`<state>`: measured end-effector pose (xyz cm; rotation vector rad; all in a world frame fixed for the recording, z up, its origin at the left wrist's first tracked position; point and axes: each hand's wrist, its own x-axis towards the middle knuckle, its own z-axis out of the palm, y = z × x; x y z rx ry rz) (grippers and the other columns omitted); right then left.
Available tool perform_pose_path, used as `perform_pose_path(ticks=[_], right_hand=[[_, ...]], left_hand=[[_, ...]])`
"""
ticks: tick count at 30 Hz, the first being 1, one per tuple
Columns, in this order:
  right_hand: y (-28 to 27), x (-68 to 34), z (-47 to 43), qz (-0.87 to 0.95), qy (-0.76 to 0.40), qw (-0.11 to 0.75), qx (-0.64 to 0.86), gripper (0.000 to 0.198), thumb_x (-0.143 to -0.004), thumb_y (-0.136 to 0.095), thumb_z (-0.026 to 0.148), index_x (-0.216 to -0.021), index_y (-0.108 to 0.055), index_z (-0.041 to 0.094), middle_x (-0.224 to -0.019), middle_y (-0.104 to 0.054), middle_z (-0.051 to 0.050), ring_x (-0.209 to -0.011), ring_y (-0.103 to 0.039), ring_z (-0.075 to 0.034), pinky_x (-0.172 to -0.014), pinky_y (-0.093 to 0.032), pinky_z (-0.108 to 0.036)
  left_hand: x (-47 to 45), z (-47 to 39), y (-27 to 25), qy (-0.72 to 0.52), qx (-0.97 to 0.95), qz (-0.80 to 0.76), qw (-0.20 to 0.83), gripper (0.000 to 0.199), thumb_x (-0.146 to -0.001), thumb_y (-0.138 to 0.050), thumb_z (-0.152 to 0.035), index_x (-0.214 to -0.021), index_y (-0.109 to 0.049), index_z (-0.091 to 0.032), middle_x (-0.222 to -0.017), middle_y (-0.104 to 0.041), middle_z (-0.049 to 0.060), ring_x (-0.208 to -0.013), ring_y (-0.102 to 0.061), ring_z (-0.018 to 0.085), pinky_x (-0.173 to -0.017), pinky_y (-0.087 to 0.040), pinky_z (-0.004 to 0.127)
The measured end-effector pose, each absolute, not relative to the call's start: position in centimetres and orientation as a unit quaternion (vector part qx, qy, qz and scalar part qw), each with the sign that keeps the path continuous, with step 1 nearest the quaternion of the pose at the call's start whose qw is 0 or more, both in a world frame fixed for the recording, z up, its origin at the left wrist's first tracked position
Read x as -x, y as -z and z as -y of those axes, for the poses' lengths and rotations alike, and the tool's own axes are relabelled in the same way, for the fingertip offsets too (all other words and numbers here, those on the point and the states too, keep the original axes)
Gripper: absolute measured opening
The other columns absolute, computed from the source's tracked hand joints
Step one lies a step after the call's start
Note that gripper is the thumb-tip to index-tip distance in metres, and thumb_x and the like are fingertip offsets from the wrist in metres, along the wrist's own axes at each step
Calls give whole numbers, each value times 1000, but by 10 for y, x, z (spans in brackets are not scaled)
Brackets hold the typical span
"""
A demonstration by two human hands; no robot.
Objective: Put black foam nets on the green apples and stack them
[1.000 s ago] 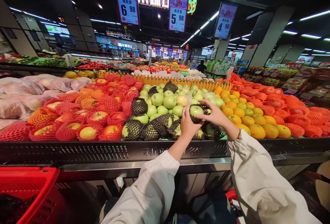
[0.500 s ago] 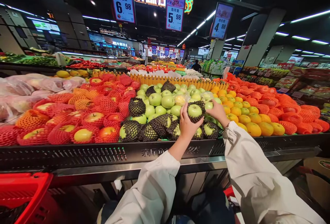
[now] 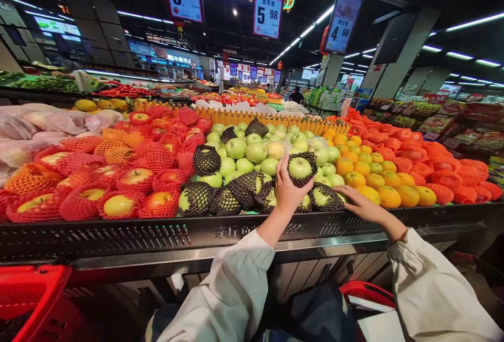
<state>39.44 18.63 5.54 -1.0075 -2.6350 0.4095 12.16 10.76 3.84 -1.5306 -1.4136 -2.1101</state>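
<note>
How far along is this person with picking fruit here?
Done: one green apple in a black foam net is lifted off the display. In hand: the left hand holds it; the right hand is open and holds nothing. Left: it has not reached the red basket below.

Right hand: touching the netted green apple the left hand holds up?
Apart. Head view: the right hand lies low by the oranges, a clear gap from the netted green apple in the left hand.

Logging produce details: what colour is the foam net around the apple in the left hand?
Black mesh net over a green apple, held up by the left hand; head view.
</note>
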Motion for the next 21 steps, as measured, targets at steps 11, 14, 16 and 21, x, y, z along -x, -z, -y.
perform_pose_path(ticks=[11,14,16,21], right_hand=[[-80,-343,-167,947,-127,134,261,95,-73,-82,57,-153,-45,24,-156,-46,-15,-145,-43,-37,-123,-33,-56],[-82,-332,-177,951,-98,126,264,94,-59,-91,55,-140,-58,21,-144,-58,-16,-134,-53,-40,-117,-41,-58],[-84,-329,-184,951,-94,119,268,89,-59,-91,53,-135,-61,20,-138,-63,-15,-129,-57,-39,-114,-44,-56],[-91,-324,-185,948,-90,93,290,90,-54,-88,42,-134,-55,16,-130,-66,-18,-117,-62,-40,-105,-51,-56]], left_hand=[[-121,-107,-37,695,531,472,110,92,-77,-82,-42,-151,-32,-18,-147,-49,20,-141,-49,32,-118,-45,47],[-121,-108,-36,693,533,472,112,93,-77,-83,-40,-152,-32,-19,-148,-49,20,-142,-49,32,-118,-45,47],[-122,-108,-36,694,535,469,113,93,-77,-83,-40,-152,-33,-19,-147,-49,20,-141,-50,32,-117,-46,48],[-123,-106,-38,694,540,460,126,93,-78,-83,-42,-151,-32,-18,-143,-52,21,-138,-53,32,-115,-49,46]])
